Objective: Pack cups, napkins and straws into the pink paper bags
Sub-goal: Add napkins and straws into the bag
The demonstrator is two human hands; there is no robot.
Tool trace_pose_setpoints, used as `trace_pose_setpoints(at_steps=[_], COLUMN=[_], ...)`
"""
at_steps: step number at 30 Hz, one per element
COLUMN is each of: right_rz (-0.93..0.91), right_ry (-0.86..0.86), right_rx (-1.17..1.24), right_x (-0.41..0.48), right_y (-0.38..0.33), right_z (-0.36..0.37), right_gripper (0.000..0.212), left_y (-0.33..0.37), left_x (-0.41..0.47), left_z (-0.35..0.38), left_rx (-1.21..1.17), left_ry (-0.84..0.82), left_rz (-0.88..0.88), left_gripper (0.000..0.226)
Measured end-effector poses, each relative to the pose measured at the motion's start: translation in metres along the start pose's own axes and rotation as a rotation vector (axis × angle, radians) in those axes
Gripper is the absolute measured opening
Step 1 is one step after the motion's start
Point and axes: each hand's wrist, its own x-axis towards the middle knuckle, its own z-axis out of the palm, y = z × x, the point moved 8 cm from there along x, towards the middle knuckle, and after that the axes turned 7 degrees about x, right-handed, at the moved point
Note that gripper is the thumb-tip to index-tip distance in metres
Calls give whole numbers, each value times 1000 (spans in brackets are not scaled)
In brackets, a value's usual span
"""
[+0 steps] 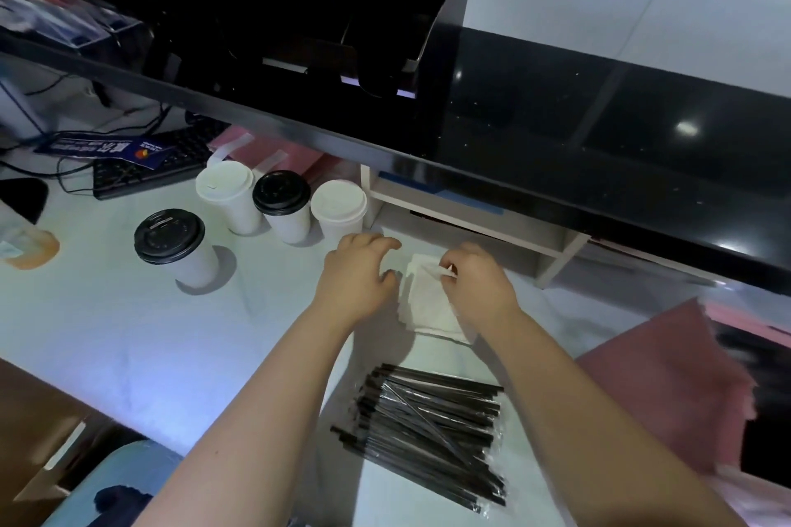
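The top of the napkins (432, 308) is pinched by the right hand (481, 289); the left hand (359, 270) is held loosely spread, empty, beside them

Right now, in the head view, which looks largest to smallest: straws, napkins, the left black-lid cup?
1. straws, though nearest the camera.
2. napkins and left black-lid cup look alike; the napkins are partly hidden, so unranked.

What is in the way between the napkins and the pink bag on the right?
Nothing visible. The right hand pinches the top napkin, and only bare table lies between it and the pink bag. The straws lie nearer the person, off that path.
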Motion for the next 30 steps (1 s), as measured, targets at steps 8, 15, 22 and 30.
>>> trace_pose_setpoints(at_steps=[8, 15, 22, 30], right_rz=[-174, -258, -175, -23], right_ry=[122, 271, 339, 355], right_rx=[-28, -103, -169, -169], right_x=[-26, -62, -137, -245], right_y=[-65, -87, -54, 28], right_z=[-102, -238, -323, -356], right_gripper=[12, 16, 18, 16], left_y=[49, 134, 235, 328], left_x=[-16, -26, -37, -63], left_z=[-84, -164, -173, -100], left_rx=[134, 248, 294, 184], left_ry=[170, 291, 330, 224], left_rz=[109, 236, 369, 545], left_gripper=[45, 47, 46, 46])
